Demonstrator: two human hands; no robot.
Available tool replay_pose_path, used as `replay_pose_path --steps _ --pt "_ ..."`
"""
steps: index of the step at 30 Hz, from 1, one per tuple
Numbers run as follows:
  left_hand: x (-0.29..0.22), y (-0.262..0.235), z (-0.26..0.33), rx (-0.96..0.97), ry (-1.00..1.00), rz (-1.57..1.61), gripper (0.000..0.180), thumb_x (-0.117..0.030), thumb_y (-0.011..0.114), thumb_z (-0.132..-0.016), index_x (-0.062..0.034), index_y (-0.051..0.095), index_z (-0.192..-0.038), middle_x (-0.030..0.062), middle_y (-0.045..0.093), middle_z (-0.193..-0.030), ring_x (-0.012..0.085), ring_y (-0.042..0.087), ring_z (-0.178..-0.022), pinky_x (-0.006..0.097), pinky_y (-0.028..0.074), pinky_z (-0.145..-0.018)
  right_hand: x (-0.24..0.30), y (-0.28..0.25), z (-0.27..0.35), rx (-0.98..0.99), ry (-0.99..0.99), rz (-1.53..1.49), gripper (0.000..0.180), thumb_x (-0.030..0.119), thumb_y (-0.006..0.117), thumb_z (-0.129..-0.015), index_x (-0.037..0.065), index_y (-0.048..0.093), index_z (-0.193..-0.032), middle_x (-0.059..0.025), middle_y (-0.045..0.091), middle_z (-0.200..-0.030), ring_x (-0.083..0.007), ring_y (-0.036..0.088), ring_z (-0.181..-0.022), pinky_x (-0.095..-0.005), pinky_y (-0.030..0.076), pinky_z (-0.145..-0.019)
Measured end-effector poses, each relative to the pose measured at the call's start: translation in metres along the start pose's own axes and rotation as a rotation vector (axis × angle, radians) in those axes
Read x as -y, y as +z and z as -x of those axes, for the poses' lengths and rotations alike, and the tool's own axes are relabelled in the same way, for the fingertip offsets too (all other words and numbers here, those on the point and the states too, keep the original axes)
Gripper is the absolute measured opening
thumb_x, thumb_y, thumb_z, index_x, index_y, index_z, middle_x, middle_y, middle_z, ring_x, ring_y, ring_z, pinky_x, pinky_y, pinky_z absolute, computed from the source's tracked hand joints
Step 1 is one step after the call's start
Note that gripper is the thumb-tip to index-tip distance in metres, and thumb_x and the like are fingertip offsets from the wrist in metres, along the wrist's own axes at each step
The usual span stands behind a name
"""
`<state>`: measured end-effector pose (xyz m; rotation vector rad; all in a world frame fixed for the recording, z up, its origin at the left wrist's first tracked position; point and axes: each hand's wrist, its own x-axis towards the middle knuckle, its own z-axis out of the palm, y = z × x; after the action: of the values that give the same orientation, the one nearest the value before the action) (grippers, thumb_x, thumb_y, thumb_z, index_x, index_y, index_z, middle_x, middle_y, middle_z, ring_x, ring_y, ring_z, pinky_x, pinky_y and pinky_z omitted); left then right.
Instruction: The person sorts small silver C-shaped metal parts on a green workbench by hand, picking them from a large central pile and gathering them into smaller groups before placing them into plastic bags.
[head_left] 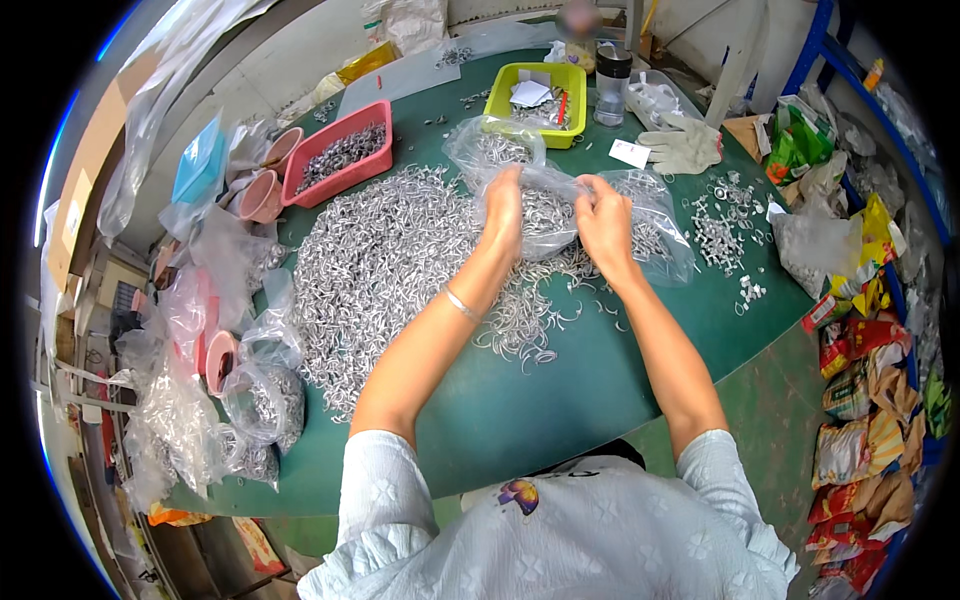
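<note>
Between my hands is a clear plastic bag [548, 180] with small silver metal parts showing through it. My left hand [503, 212] grips the bag's left side, thumb and fingers closed on the film. Across from it, my right hand [604, 222] pinches the right edge of the same bag. A large heap of small curved metal parts [390, 250] spreads over the green table to the left of and beneath my hands. Another clear bag of parts [650, 235] lies just right of my right hand.
A pink basin [340, 165] of parts and a yellow-green basin [570, 138] stand at the back. Farther right are a bottle [611, 90], a pale glove [685, 147] and scattered light parts [718, 232]. Filled plastic bags [262, 405] crowd the left edge.
</note>
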<state>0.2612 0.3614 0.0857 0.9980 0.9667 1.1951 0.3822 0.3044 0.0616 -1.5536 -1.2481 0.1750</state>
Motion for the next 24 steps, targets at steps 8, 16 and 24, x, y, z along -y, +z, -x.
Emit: replay_pose_path --steps 8,16,24 --pt "0.022 -0.054 0.012 -0.317 0.5 -0.777 0.043 -0.02 0.074 -0.078 0.0062 0.062 -0.109 0.0223 0.064 -0.109 0.0274 0.064 -0.101 0.035 0.05 -0.086 0.0 -0.013 0.015 0.005 0.053 -0.053 0.023 0.007 0.056 -0.085 -0.002 0.067 -0.103 -0.013 0.059 -0.058 -0.0171 0.055 -0.048 -0.0349 0.043 -0.051" --pt "0.053 -0.077 -0.058 -0.133 0.16 -0.512 0.015 -0.005 0.063 -0.077 0.0068 0.069 -0.083 0.0129 0.067 -0.069 0.0184 0.064 -0.062 0.032 0.05 -0.058 -0.005 -0.003 -0.018 0.02 0.047 -0.123 0.023 0.009 0.056 -0.087 -0.003 0.068 -0.104 -0.0089 0.057 -0.057 -0.0113 0.05 -0.049 -0.0325 0.041 -0.051" --pt "0.037 -0.048 -0.071 0.031 0.239 -0.306 0.023 -0.002 0.061 -0.081 0.006 0.068 -0.1 0.0046 0.066 -0.076 0.0091 0.058 -0.063 0.023 0.045 -0.055 -0.026 -0.01 -0.008 -0.008 0.227 -0.363 0.021 0.01 0.052 -0.095 -0.003 0.062 -0.108 -0.0049 0.062 -0.063 -0.0117 0.061 -0.056 -0.0258 0.045 -0.049"
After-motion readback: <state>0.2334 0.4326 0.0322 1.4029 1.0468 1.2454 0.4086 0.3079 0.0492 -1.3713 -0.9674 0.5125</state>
